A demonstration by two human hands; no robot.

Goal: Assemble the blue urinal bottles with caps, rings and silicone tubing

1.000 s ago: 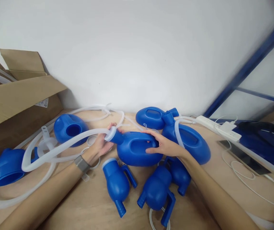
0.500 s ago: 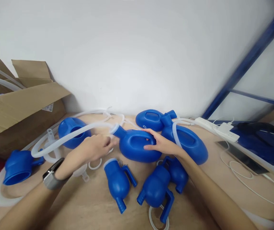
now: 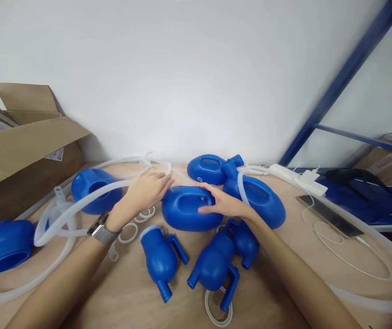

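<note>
A blue plastic urinal bottle (image 3: 189, 220) lies on its side on the table, its loop handle facing up. My right hand (image 3: 221, 201) is closed round the right end of that handle. My left hand (image 3: 148, 189) wraps over the bottle's neck, hiding the neck and its white cap. From under the left hand a translucent ribbed hose (image 3: 79, 204) curves off to the left. Nearer me lie a blue funnel-shaped piece (image 3: 161, 260) with a white ring on its mouth, a similar blue piece (image 3: 214, 265), and another blue piece (image 3: 246, 242) partly behind it.
Two more blue bottles, one at the back (image 3: 204, 170) and one at right (image 3: 267, 208), lie beyond. At left are a blue bottle body (image 3: 91, 201), a wide-mouthed blue part (image 3: 9, 246) and an open cardboard box (image 3: 28, 160). White rings (image 3: 128, 233), a power strip (image 3: 285, 176) and a phone (image 3: 329, 217) also lie there.
My left hand has moved from beside the neck up and onto it, covering the white cap. My right hand keeps its hold on the handle. The view has shifted slightly to the right.
</note>
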